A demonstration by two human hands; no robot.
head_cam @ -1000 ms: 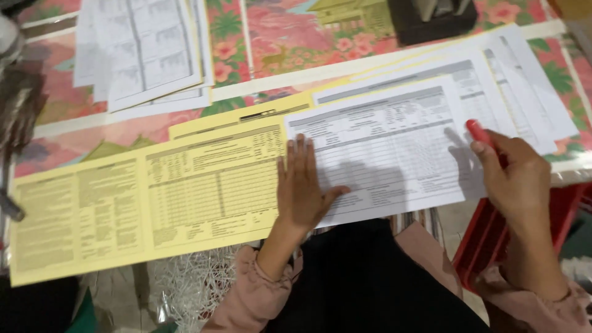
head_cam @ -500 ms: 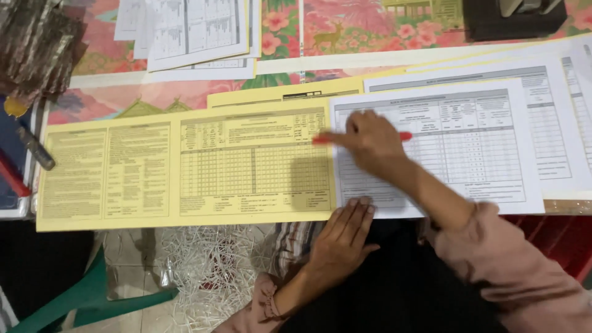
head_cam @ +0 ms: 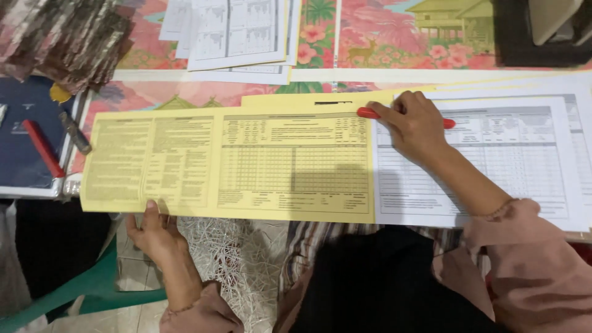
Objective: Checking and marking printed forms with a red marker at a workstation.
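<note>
The left hand (head_cam: 154, 231) has slid over to the near corner of the yellow sheet (head_cam: 228, 163), thumb on top, other fingers hidden underneath. The right hand (head_cam: 412, 123) curls tight around a red pen (head_cam: 370, 113), covering its middle, beside the white form (head_cam: 512, 160). Another red pen (head_cam: 42, 148) lies far left.

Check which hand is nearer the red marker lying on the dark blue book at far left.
Left. The left hand grips the yellow form's lower edge, below and right of that red marker. The right hand is far right, holding a red pen.
</note>
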